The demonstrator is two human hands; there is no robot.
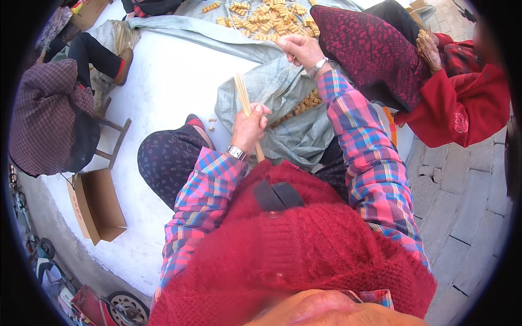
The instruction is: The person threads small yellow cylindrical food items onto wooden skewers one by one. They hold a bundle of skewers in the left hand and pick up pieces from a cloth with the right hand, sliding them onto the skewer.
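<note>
My left hand (pixel 249 125) is closed round a bundle of thin pale sticks (pixel 242 94), which stand up above the fist and show again below it. My right hand (pixel 301 49) is stretched forward, fingers bent together, at the near edge of a pile of skewered yellow-brown pieces (pixel 281 18); whether it holds something is not clear. Between my knees lies a pale woven plastic sack (pixel 281 85) with loose brown ring-like pieces (pixel 306 104) in its opening. Two small loose pieces (pixel 211 128) lie on the white ground beside the sack.
At the right sits a person in red (pixel 469 106), hands raised over a patterned cloth. Another person (pixel 53 118) sits at the left by a wooden stool (pixel 118 142). An open cardboard box (pixel 98 203) stands below it. Grey paving (pixel 469 195) lies to the right.
</note>
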